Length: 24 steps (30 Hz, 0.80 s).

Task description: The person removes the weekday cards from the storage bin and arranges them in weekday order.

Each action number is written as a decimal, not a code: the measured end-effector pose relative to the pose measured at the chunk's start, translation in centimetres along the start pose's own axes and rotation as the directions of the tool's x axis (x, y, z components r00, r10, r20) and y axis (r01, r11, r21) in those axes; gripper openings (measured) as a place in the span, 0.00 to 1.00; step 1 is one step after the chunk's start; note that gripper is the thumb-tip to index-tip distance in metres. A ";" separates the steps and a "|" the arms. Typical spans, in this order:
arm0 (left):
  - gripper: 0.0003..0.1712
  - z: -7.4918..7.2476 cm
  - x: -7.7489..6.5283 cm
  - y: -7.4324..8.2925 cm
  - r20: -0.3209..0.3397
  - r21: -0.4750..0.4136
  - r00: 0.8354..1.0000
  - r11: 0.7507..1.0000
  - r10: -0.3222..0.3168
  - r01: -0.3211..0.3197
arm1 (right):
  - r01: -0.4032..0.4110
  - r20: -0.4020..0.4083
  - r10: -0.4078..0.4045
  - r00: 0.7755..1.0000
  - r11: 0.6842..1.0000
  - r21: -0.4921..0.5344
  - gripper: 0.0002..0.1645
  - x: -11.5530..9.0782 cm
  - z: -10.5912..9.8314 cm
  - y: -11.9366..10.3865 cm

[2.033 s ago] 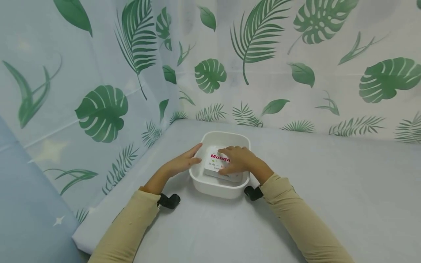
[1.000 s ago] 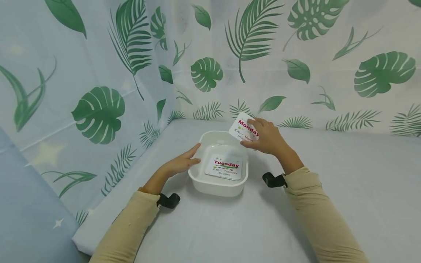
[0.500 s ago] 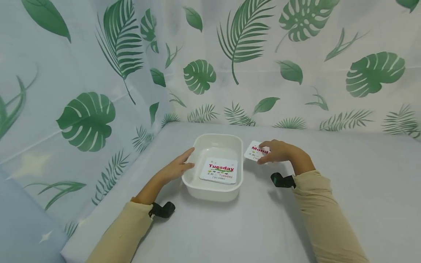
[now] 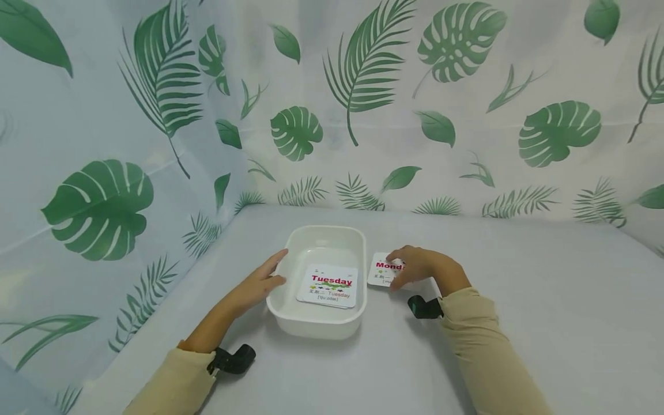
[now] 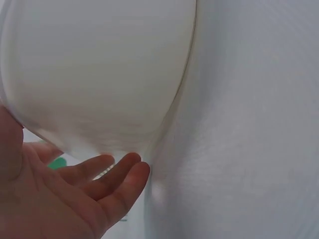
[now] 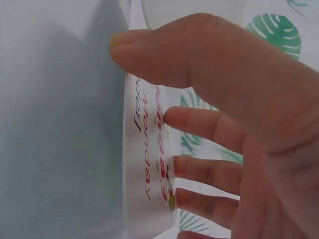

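Observation:
A white plastic basin (image 4: 358, 242) stands on the table, with a "Tuesday" card (image 4: 328, 287) lying flat inside. My left hand (image 4: 251, 291) rests at the basin's left rim; in the left wrist view its extended fingers (image 5: 119, 186) lie along the outer wall. On the right, a white "Monday" card (image 4: 381, 274) lies on the table right beside the basin. My right hand (image 4: 420, 268) spans this card, thumb at its near edge and the other fingertips (image 6: 172, 117) at its printed face, as the right wrist view shows. Part of the printing is hidden under the hand.
A pale cloth covers the table (image 4: 519, 276). Leaf-patterned curtains (image 4: 384, 132) hang behind it and along the left. Black wrist cameras (image 4: 236, 358) are strapped to both forearms, close above the cloth.
My right hand has lifted the "Monday" card out of the basin, uncovering "Tuesday", and lowered it to the table on the right. The left hand has stayed at the rim. The head view has shifted.

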<state>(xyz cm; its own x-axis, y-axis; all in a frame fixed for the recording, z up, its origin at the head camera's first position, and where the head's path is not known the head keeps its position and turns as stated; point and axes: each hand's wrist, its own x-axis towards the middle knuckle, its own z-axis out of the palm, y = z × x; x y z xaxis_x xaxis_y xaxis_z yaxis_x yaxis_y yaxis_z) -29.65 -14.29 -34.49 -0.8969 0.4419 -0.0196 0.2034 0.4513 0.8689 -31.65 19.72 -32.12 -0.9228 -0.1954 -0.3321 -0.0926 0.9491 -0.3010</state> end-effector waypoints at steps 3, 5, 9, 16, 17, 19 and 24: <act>0.36 -0.1 -0.6 -0.1 -0.024 -0.012 1.000 1.000 -0.007 0.007 | 0.008 0.010 -0.008 1.000 1.000 0.011 0.42 0.2 0.3 -0.3; 0.36 -0.1 -0.9 -0.3 -0.028 -0.028 1.000 1.000 -0.009 0.008 | 0.007 0.025 -0.007 1.000 1.000 0.016 0.42 0.2 0.6 -0.3; 0.36 0.0 -1.5 -0.5 -0.038 -0.074 0.999 0.997 0.021 -0.023 | -0.002 0.024 0.001 1.000 1.000 0.025 0.42 0.4 0.9 -0.4; 0.35 0.8 -2.2 -1.2 -0.077 -0.059 0.997 0.998 0.018 -0.023 | 0.015 0.043 -0.017 0.999 0.999 0.042 0.43 1.0 1.9 -0.6; 0.34 1.0 -2.2 -1.3 -0.082 -0.060 0.997 0.998 0.013 -0.018 | 0.016 0.045 -0.017 0.999 0.999 0.040 0.43 1.0 2.0 -0.5; 0.34 1.3 -2.0 -1.3 -0.092 -0.069 0.996 0.997 0.010 -0.016 | 0.012 0.040 -0.014 0.999 0.999 0.039 0.43 1.1 2.0 -0.3; 0.34 1.5 -1.7 -0.8 -0.081 -0.085 0.997 0.996 0.008 -0.015 | 0.024 0.046 -0.027 0.999 0.998 0.065 0.44 1.2 1.6 0.2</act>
<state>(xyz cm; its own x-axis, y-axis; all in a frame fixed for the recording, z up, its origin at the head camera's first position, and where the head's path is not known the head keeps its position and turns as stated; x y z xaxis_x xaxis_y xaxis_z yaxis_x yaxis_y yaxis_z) -27.76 -14.24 -35.91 -0.9243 0.3808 0.0273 0.1821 0.3769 0.9081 -32.17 19.30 -33.97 -0.9018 -0.2324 -0.3643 -0.0906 0.9260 -0.3665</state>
